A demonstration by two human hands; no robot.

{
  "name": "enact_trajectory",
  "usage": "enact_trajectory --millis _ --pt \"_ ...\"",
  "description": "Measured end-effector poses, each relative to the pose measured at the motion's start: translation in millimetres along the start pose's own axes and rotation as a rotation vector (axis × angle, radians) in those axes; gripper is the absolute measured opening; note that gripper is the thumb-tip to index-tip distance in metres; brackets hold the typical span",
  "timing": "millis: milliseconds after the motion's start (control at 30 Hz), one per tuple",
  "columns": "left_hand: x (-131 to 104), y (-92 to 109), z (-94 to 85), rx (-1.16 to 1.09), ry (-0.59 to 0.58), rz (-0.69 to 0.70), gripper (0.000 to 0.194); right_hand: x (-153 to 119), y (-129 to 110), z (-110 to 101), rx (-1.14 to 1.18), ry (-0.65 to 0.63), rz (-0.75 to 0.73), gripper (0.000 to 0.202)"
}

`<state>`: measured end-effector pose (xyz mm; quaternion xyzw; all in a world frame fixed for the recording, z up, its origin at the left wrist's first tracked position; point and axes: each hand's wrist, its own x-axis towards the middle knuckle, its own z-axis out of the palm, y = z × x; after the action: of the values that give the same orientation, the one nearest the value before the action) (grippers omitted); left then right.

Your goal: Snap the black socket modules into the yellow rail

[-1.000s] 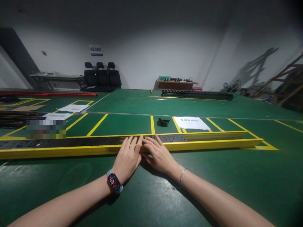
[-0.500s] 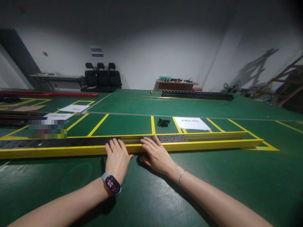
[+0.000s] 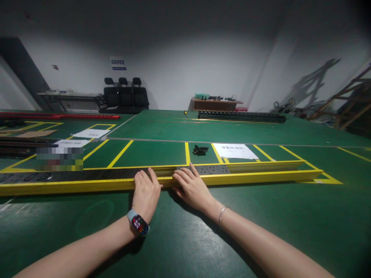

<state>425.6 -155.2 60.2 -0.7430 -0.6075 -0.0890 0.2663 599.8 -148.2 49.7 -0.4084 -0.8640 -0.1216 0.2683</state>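
A long yellow channel (image 3: pixel 261 178) lies across the green table, open upward. Black socket modules (image 3: pixel 84 174) fill its left part, and a shorter group of socket modules (image 3: pixel 213 170) sits to the right. Between these groups, a bare stretch of the channel shows. My left hand (image 3: pixel 146 193) is closed over the front wall, fingertips reaching inside near the end of the left row and thumb along the front. Just to the right, my right hand (image 3: pixel 193 189) grips the same wall, its fingers bent over onto the right-hand modules. Both sets of fingertips are partly hidden.
Behind the channel lie small black parts (image 3: pixel 199 150) and a white paper sign (image 3: pixel 235 151). Yellow tape marks the green table (image 3: pixel 185 239). Farther back are a dark rail bundle (image 3: pixel 242 116), a yellow-handled tool (image 3: pixel 186 113) and red rails (image 3: pixel 60 115).
My left hand has shifted slightly right along the channel, its fingers bending closer together. My right hand stays nearly in place.
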Motion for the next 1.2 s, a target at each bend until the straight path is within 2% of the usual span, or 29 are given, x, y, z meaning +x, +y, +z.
enact_trajectory --millis 233,533,733,867,1033,1200 --pt "-1 0 3.3 0.014 0.014 0.112 0.049 1 0 0 -0.014 0.009 0.010 0.027" --pt "1 -2 8.6 0.041 0.075 0.173 0.045 3 4 0 -0.050 0.018 0.020 0.024" --pt "-1 -1 12.1 0.030 0.157 0.252 0.045 0 12 3 -0.102 0.039 0.034 0.018" --pt "-2 0 17.7 -0.078 0.216 0.336 0.046 -10 28 -1 -0.152 0.025 0.022 0.018" --pt "2 2 28.1 -0.200 0.255 0.453 0.050 -33 61 -15 -0.174 0.013 0.014 0.018" --pt "10 -2 31.0 -0.246 0.240 0.402 0.052 -68 103 -38 -0.159 -0.013 0.018 0.017"
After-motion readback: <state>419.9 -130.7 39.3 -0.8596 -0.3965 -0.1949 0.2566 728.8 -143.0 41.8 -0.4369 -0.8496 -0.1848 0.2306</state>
